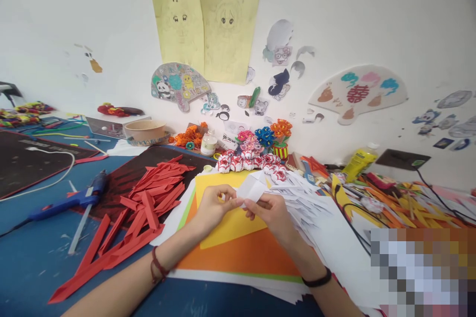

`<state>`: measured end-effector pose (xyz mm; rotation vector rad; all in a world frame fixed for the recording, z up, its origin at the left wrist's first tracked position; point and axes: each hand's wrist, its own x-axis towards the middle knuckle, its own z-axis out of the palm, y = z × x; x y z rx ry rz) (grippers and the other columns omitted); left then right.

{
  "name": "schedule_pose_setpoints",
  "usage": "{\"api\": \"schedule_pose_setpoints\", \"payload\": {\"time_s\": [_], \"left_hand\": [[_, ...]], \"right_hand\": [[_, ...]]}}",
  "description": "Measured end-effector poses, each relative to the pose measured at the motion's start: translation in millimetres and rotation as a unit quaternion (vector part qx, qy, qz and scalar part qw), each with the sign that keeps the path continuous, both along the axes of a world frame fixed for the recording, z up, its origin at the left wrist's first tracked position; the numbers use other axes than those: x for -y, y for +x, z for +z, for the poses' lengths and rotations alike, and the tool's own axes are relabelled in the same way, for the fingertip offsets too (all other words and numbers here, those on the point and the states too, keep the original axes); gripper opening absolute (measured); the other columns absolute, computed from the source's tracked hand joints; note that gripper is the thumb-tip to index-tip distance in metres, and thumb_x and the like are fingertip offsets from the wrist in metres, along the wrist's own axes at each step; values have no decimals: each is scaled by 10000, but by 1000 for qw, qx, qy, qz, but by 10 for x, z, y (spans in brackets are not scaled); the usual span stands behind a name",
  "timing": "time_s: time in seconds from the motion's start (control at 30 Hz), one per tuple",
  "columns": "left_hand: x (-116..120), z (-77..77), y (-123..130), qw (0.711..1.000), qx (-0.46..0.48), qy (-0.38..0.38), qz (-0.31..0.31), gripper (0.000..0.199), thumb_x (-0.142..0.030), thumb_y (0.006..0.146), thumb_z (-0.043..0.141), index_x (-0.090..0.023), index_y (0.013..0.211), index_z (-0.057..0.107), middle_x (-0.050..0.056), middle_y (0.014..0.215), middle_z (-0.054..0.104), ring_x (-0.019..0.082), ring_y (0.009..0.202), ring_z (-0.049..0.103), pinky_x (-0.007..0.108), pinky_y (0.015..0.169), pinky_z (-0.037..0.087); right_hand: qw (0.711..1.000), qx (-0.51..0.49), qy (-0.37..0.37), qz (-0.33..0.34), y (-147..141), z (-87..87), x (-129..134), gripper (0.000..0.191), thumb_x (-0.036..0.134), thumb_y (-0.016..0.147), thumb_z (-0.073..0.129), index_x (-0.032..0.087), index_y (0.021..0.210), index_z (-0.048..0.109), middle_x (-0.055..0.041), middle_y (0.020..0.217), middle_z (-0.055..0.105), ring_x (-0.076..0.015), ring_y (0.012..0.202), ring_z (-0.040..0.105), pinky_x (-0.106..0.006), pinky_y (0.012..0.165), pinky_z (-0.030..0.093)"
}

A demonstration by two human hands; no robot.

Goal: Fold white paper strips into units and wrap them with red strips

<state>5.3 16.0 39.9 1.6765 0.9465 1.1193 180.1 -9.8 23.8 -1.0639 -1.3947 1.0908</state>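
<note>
Bare forearms reach in from the bottom edge, a dark red bracelet (155, 265) on the left wrist and a black band (319, 278) on the right. Between the left hand (213, 205) and the right hand (273, 210) is the white paper piece (252, 187), raised just over a yellow sheet (230, 230) that lies on an orange sheet (241, 257) on the blue worktop (174, 299). The left fingers are closed in a pinch on its lower left edge, thumb against index; the right fingers pinch the bottom beside them, the tips almost meeting. The upper part of the paper stands free and looks folded, though the exact layers cannot be made out. For this handling, a light grip seems best, since thin paper dents easily: one hand steadies the layers while the other lines up the edges, and a crease comes out sharper when the thumb runs along it from the held corner outward. Pressing it against the flat yellow sheet would probably give firmer support than working it in the air. To the right lie loose white paper strips (299, 205); to the left, folded red strips (148, 208) and a blue glue gun (84, 198), both apart from the hands.
</note>
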Motion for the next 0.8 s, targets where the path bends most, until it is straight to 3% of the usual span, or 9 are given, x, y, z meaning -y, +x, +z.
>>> {"api": "schedule_pose_setpoints", "payload": {"time_s": [0.27,0.6,0.8], "left_hand": [[-27,-13,0,1000,-18,-4,-1,257,-358,716,699,-144,621,595,-6,632,574,133,636,479,250,631,334],[-14,22,-23,996,-57,66,-18,268,-358,823,598,-138,680,648,11,673,609,133,661,476,247,638,333],[-40,-43,-31,999,-27,22,-29,272,-362,811,599,-136,668,650,4,643,596,131,642,487,247,638,346]], "right_hand": [[999,23,19,-18,-28,18,33,217,366,784,683,152,773,719,-34,613,676,-165,584,634,-256,567,485],[999,8,39,-24,-8,14,6,176,316,752,699,146,705,691,-32,586,661,-154,546,610,-248,537,486],[1000,6,17,-13,-19,-3,-17,186,324,720,718,139,723,696,-38,591,667,-156,544,606,-259,539,490]]}}
